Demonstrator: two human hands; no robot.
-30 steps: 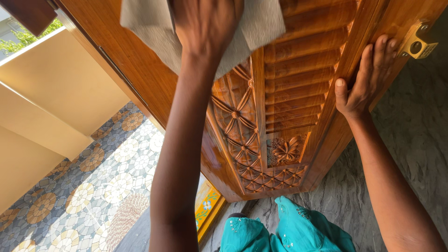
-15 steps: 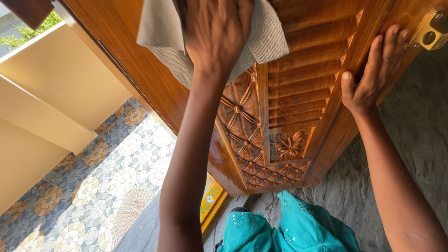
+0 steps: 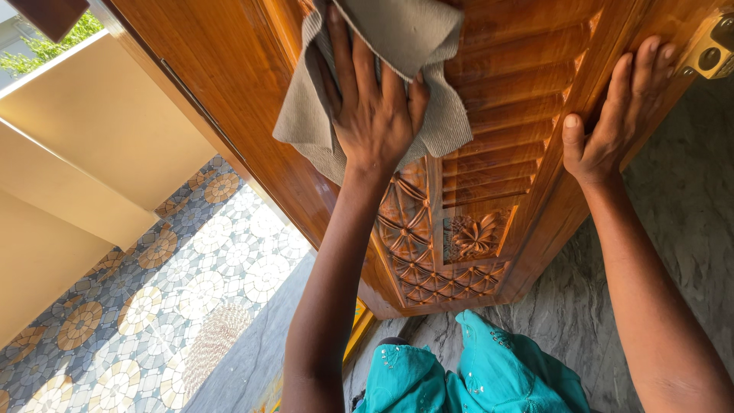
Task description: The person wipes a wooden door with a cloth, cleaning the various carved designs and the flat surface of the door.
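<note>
A carved, varnished wooden door (image 3: 229,84) fills the top of the head view, with louvred slats and flower carvings low down. My left hand (image 3: 375,107) presses a grey ribbed cloth (image 3: 451,126) flat against the door's carved middle panel, fingers spread over the cloth. My right hand (image 3: 612,115) rests open on the door's right edge, palm on the wood, just below a brass hinge (image 3: 711,50).
Grey marbled floor (image 3: 673,206) lies to the right. Patterned circular tiles (image 3: 153,298) cover the ground outside on the left, beside beige steps (image 3: 84,145). My teal trouser legs (image 3: 474,375) show at the bottom.
My left hand has slid the cloth down the door, from the top of the view to the carved panel. My right hand stays on the door's edge.
</note>
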